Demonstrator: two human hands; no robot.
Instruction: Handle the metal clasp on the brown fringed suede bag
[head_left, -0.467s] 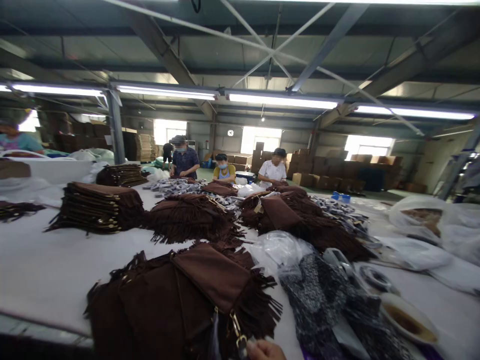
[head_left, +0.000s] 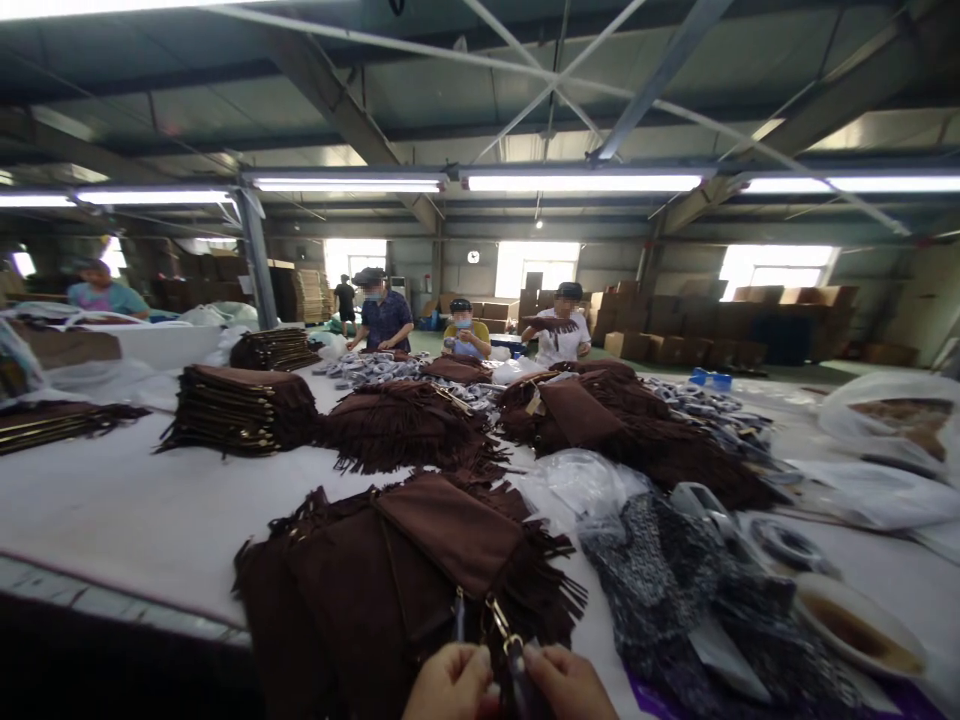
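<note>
A brown fringed suede bag lies on top of a pile of like bags right in front of me on the white table. A gold clasp with a dark strap hangs from its near corner. At the bottom edge of the view, my left hand and my right hand are both closed in a pinch on the strap, just under the clasp. Only the fingers and knuckles of each hand show.
More piles of brown fringed bags cover the table, with clear plastic bags, a speckled dark fabric heap and a roll of tape to the right. Several people work at the far end. Cardboard boxes stand behind.
The view has tipped down and shifted right. Both my hands have come up into sight at the bottom edge, pinching the strap at the clasp; before, only one fingertip showed.
</note>
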